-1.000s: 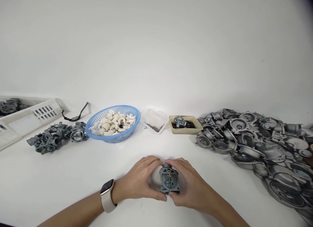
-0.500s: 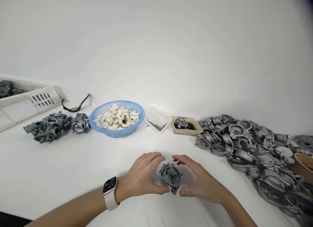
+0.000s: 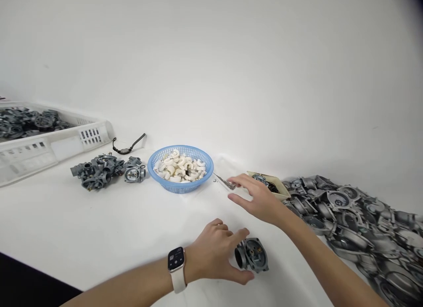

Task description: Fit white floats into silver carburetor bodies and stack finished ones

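A grey metal carburetor body [image 3: 257, 254] rests on the white table, its open bowl side facing up with brass parts inside. My left hand [image 3: 218, 254] is at its left side, thumb and index finger apart around it; whether they touch it is unclear. My right hand [image 3: 256, 199] reaches over a small clear tray, its thumb and fingers apart. Thin metal pins [image 3: 226, 182] lie in that tray just beyond the fingertips. Part of the tray is hidden behind the hand.
A blue basket [image 3: 181, 188] holds white curved floats. Behind my right hand stands a cream tray [image 3: 282, 189] with small parts. Carburetor bowls and bodies [image 3: 350, 223] are heaped at right. At left are more carburetors [image 3: 99, 170], a black wristwatch [image 3: 124, 151] and a white crate [image 3: 66, 144].
My right hand has left the carburetor's side and moved forward to the tray of pins. The carburetor has turned, with my left hand still beside it. The view has shifted left.
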{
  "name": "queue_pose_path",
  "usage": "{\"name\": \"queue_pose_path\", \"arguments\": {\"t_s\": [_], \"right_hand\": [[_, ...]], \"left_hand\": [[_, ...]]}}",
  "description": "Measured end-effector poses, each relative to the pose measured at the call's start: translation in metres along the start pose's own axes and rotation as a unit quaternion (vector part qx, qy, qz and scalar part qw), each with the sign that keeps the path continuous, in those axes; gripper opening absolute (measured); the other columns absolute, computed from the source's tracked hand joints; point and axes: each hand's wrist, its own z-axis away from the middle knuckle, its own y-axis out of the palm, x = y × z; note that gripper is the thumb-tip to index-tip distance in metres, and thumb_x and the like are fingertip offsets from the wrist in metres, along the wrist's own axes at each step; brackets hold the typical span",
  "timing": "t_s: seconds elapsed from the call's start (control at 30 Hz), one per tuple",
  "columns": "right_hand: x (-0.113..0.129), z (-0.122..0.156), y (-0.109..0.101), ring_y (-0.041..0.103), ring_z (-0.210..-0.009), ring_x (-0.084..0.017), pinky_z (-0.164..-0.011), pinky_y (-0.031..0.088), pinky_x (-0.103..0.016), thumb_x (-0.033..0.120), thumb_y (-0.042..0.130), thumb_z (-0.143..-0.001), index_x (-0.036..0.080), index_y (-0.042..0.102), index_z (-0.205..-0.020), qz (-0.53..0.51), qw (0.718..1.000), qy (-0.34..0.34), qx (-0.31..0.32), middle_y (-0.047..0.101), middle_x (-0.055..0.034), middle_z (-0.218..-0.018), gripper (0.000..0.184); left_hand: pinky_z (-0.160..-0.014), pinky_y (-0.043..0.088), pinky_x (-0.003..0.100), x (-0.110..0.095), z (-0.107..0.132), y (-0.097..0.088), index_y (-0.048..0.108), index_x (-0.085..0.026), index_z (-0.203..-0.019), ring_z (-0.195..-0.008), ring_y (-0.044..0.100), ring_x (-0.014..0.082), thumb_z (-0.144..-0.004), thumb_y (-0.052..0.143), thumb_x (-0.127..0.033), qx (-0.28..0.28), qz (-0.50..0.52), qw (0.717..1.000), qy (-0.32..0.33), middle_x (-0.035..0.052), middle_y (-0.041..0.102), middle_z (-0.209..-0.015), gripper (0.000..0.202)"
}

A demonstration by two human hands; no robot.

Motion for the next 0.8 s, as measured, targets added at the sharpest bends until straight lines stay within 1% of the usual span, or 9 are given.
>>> {"name": "queue_pose_path", "arguments": {"t_s": [0.1, 0.17, 0.27, 0.33, 0.4, 0.5, 0.6, 0.73, 0.8], "right_hand": [[0.021, -0.055, 0.014, 0.056, -0.117, -0.025, -0.099, 0.048, -0.041, 0.037, 0.048, -0.101, 0.023, 0.056, -0.134, 0.128, 0.99, -0.053, 0.031, 0.06, -0.0081, -0.128, 0.037], [0.03, -0.089, 0.03, 0.055, -0.118, -0.025, -0.1, 0.047, -0.041, 0.031, 0.046, -0.102, 0.022, 0.056, -0.135, 0.161, 0.983, -0.068, 0.059, 0.06, -0.0084, -0.126, 0.035], [0.037, -0.133, 0.055, 0.056, -0.116, -0.024, -0.1, 0.047, -0.042, 0.023, 0.045, -0.101, 0.018, 0.062, -0.125, 0.177, 0.977, -0.067, 0.099, 0.062, -0.0095, -0.12, 0.029], [0.038, -0.156, 0.071, 0.058, -0.113, -0.023, -0.099, 0.048, -0.042, 0.025, 0.05, -0.101, 0.016, 0.064, -0.118, 0.186, 0.973, -0.051, 0.13, 0.063, -0.0093, -0.118, 0.024], [0.039, -0.174, 0.086, 0.061, -0.107, -0.02, -0.095, 0.052, -0.041, 0.032, 0.056, -0.1, 0.014, 0.065, -0.112, 0.19, 0.968, -0.019, 0.162, 0.064, -0.008, -0.114, 0.023], [0.039, -0.193, 0.105, 0.064, -0.098, -0.017, -0.089, 0.056, -0.037, 0.038, 0.059, -0.099, 0.014, 0.065, -0.11, 0.192, 0.96, 0.052, 0.199, 0.065, -0.0069, -0.109, 0.028], [0.036, -0.204, 0.116, 0.064, -0.099, -0.018, -0.088, 0.056, -0.037, 0.039, 0.06, -0.099, 0.014, 0.063, -0.117, 0.187, 0.953, 0.111, 0.21, 0.064, -0.008, -0.114, 0.031], [0.031, -0.207, 0.12, 0.064, -0.102, -0.018, -0.091, 0.055, -0.038, 0.041, 0.061, -0.098, 0.015, 0.064, -0.116, 0.161, 0.952, 0.135, 0.223, 0.065, -0.0078, -0.115, 0.032], [0.029, -0.205, 0.12, 0.064, -0.102, -0.019, -0.092, 0.055, -0.038, 0.042, 0.062, -0.097, 0.015, 0.065, -0.114, 0.146, 0.953, 0.14, 0.226, 0.065, -0.0073, -0.113, 0.032]], "left_hand": [[-0.074, 0.047, 0.04, 0.005, 0.0, 0.007, 0.057, -0.021, -0.129, -0.061, 0.066, 0.0267, -0.066, 0.068, -0.076, -0.004, -0.015, 1.0, 0.021, 0.0039, 0.067, -0.065, 0.085], [-0.071, 0.047, 0.039, 0.007, 0.0, 0.01, 0.056, -0.023, -0.13, -0.064, 0.068, 0.0275, -0.067, 0.067, -0.076, 0.001, -0.02, 0.999, 0.046, 0.0054, 0.07, -0.072, 0.084], [-0.071, 0.049, 0.038, 0.007, -0.001, 0.007, 0.05, -0.025, -0.137, -0.068, 0.072, 0.0284, -0.07, 0.066, -0.074, 0.022, -0.006, 0.997, 0.073, 0.0046, 0.074, -0.078, 0.085], [-0.07, 0.05, 0.036, 0.005, -0.002, 0.003, 0.045, -0.026, -0.141, -0.072, 0.074, 0.0281, -0.072, 0.067, -0.072, 0.035, 0.011, 0.996, 0.082, 0.0035, 0.075, -0.079, 0.085], [-0.068, 0.051, 0.034, 0.002, -0.002, 0.0, 0.045, -0.026, -0.14, -0.072, 0.074, 0.0269, -0.076, 0.065, -0.072, 0.057, 0.017, 0.994, 0.087, 0.0018, 0.075, -0.076, 0.082], [-0.067, 0.051, 0.033, 0.0, 0.0, 0.002, 0.055, -0.023, -0.125, -0.066, 0.073, 0.0248, -0.083, 0.059, -0.07, 0.076, -0.012, 0.995, 0.066, 0.0007, 0.073, -0.072, 0.064], [-0.066, 0.051, 0.032, 0.0, 0.002, 0.009, 0.058, -0.02, -0.109, -0.065, 0.073, 0.0236, -0.087, 0.056, -0.066, 0.068, -0.045, 0.995, 0.053, 0.0019, 0.073, -0.073, 0.051], [-0.062, 0.05, 0.033, 0.005, 0.001, 0.016, 0.056, -0.019, -0.103, -0.066, 0.072, 0.0259, -0.08, 0.051, -0.08, 0.063, -0.048, 0.996, 0.045, 0.0034, 0.074, -0.077, 0.066], [-0.063, 0.051, 0.034, 0.006, 0.0, 0.017, 0.055, -0.019, -0.101, -0.069, 0.073, 0.0258, -0.079, 0.049, -0.083, 0.064, -0.038, 0.996, 0.052, 0.004, 0.074, -0.084, 0.068]]}}
